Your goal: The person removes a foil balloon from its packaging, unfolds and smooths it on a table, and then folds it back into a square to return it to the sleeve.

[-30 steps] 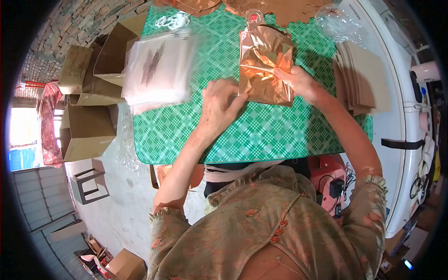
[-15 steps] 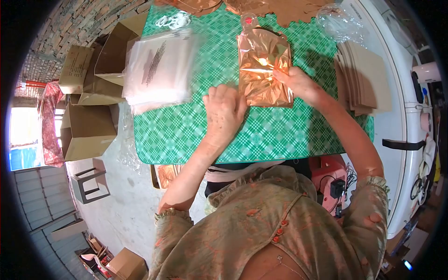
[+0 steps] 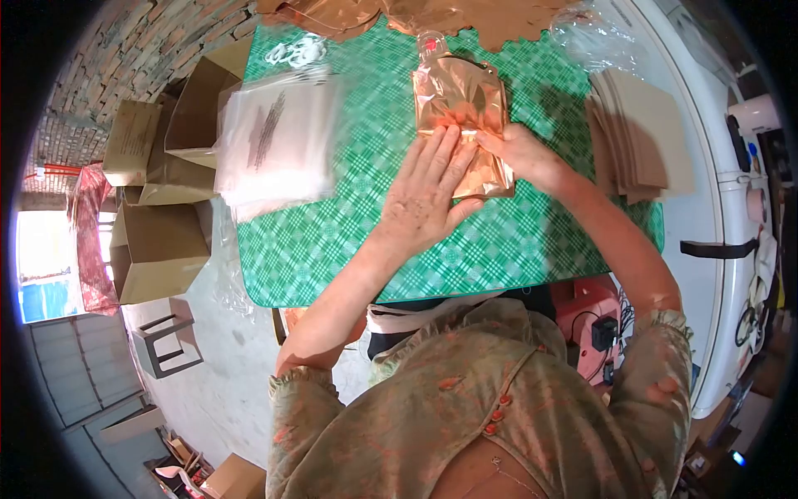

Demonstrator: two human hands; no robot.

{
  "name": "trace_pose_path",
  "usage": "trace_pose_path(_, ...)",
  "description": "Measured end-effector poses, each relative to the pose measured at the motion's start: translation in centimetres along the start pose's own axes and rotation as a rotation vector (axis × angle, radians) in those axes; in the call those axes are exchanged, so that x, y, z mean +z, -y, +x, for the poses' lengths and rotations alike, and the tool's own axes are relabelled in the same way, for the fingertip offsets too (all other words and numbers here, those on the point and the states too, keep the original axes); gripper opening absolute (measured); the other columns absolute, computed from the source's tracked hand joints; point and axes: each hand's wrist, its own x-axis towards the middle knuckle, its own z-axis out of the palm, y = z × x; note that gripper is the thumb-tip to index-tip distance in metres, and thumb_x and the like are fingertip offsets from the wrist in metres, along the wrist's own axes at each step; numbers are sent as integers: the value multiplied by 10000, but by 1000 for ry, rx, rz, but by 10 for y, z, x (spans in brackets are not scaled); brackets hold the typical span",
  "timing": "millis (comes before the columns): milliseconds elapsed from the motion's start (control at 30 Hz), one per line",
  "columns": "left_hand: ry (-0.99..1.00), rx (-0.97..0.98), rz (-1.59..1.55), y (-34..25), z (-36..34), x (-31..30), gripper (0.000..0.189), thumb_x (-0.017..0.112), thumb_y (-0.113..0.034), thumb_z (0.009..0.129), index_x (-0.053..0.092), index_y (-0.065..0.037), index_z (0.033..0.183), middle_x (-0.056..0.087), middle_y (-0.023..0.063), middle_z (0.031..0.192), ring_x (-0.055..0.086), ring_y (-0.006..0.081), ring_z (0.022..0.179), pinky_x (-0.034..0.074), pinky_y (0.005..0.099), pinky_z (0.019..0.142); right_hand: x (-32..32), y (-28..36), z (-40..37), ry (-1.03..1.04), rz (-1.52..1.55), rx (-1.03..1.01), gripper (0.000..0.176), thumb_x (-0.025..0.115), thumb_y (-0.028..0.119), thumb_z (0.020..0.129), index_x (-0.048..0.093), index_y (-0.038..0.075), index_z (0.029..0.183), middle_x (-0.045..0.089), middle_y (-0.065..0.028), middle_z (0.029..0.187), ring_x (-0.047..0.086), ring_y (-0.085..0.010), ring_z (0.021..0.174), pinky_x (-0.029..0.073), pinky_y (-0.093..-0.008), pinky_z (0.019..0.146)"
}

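Observation:
A folded piece of shiny copper-coloured foil (image 3: 449, 91) lies on the green checked tablecloth (image 3: 349, 266). From its far end sticks a clear tab (image 3: 431, 46) with a red spot. My left hand (image 3: 424, 191) rests flat across the lower left of the foil, fingers stretched out and holding nothing. At the foil's right edge, my right hand (image 3: 525, 156) presses its fingers onto the surface, close to the left fingertips. Both hands hide part of the foil's lower half.
Clear plastic bags (image 3: 278, 141) are stacked at left, beside white cord (image 3: 297, 51). Flat copper-coloured foil shapes (image 3: 349, 17) cover the far edge. On the right are stacked brown cardboard sheets (image 3: 636, 137) and crumpled clear plastic (image 3: 603, 41). Open cartons (image 3: 162, 241) stand left of the table.
My left hand has moved from beside the foil's lower left corner onto it, its curled fingers now stretched out flat. The right hand stays at the right edge; the view has shifted slightly.

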Motion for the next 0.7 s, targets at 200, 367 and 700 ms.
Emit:
trace_pose_path(200, -17, 18, 35, 0, 1, 1, 736, 585, -514, 993, 459, -31, 1535, 376, 249, 1613, 324, 381, 1525, 235, 530, 1268, 1, 19, -27, -20, 156, -16, 379, 577, 288, 1088, 604, -10, 1320, 707, -84, 1170, 712, -152, 1019, 614, -330, 842)
trace_pose_path(367, -11, 10, 20, 0, 1, 1, 695, 578, -492, 1004, 475, -48, 1528, 398, 261, 1591, 335, 403, 1509, 240, 559, 1256, 3, 10, -77, -321, 85, -168, 232, 657, 167, 1023, 604, -9, 1164, 713, -99, 1046, 691, -129, 945, 586, -301, 763)
trace_pose_path(700, 2, 6, 16, 0, 3, 0, 680, 588, -480, 1003, 457, -96, 1549, 380, 252, 1604, 333, 404, 1512, 245, 561, 1251, 34, -15, -98, -436, -282, -146, 152, 727, 138, 972, 668, -2, 965, 603, -37, 674, 533, -88, 586, 431, -281, 547)
